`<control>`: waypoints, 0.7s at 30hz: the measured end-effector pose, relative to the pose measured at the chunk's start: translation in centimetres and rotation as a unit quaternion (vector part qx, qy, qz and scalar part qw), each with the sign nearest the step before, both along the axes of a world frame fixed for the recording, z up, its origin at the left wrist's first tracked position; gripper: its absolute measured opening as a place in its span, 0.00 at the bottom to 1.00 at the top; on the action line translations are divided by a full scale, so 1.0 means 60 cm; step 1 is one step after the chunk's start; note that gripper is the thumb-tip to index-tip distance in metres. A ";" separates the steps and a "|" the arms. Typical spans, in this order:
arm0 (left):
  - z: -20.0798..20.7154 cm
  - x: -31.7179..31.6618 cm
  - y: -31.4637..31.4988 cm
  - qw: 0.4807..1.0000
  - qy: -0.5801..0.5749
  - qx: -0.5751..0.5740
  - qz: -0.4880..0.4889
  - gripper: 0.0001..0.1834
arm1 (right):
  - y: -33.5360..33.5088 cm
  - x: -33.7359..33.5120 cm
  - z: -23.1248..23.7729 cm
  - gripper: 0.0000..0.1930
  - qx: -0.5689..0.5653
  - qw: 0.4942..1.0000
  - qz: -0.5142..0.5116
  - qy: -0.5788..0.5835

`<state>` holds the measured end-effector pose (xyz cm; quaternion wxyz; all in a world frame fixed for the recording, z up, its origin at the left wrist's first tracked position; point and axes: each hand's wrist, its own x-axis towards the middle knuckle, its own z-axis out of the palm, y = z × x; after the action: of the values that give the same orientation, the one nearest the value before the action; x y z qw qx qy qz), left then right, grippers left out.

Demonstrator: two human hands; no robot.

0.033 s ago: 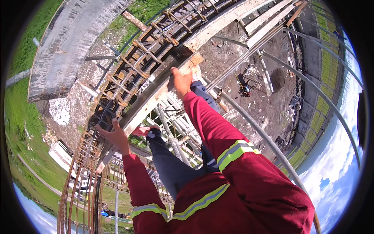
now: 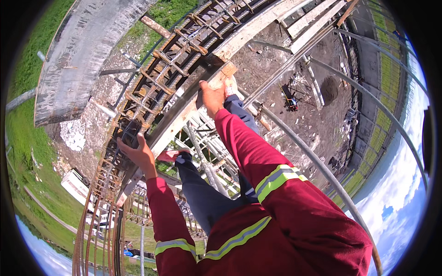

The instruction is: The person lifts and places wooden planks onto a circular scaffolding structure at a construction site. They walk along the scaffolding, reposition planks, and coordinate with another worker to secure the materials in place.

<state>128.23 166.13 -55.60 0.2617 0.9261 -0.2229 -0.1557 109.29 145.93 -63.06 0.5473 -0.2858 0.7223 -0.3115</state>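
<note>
The timber board (image 2: 177, 123) I'm working with lies along the right side of the rebar cage (image 2: 177, 64), slanting the same way, its pale face turned towards me. My right hand (image 2: 212, 99) is at the board's upper end, on the side away from the cage. Its thumb lies up against the wood; the other fingers are hidden, so I cannot tell whether they pinch it. My left hand (image 2: 140, 156) is beside the lower part of the cage, by the board's lower end, with thumb and forefinger spread wide apart. I can't tell how firmly it touches the wood, and its remaining fingers don't show clearly.

Up along the cage's right edge runs a long formwork plank (image 2: 258, 28), past the board's upper end. Left of the cage stands a curved formwork panel (image 2: 87, 60), grey and stained, and a rusty pipe (image 2: 155, 26) reaches towards the cage near the panel's top. Long bare reinforcing bars (image 2: 87, 230) run down from the cage's lower end. Well to its right, a steel pipe (image 2: 317, 161) bends past my right sleeve (image 2: 248, 138), which is maroon.
</note>
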 end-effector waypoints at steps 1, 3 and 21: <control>-0.002 -0.010 -0.054 0.998 -0.004 0.028 -0.052 0.46 | 0.001 0.005 0.002 0.26 0.000 1.000 -0.011 -0.005; -0.014 -0.033 -0.140 0.985 -0.025 0.015 -0.172 0.46 | 0.007 0.011 0.005 0.28 -0.024 0.999 -0.037 -0.020; -0.134 -0.036 -0.312 0.934 0.030 0.226 -0.276 0.53 | 0.000 0.007 0.049 0.34 0.167 0.985 -0.002 -0.046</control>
<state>126.09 147.39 -63.65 -0.0015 0.8574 -0.4209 -0.2962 109.69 145.94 -60.09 0.6190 -0.1744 0.7390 -0.2006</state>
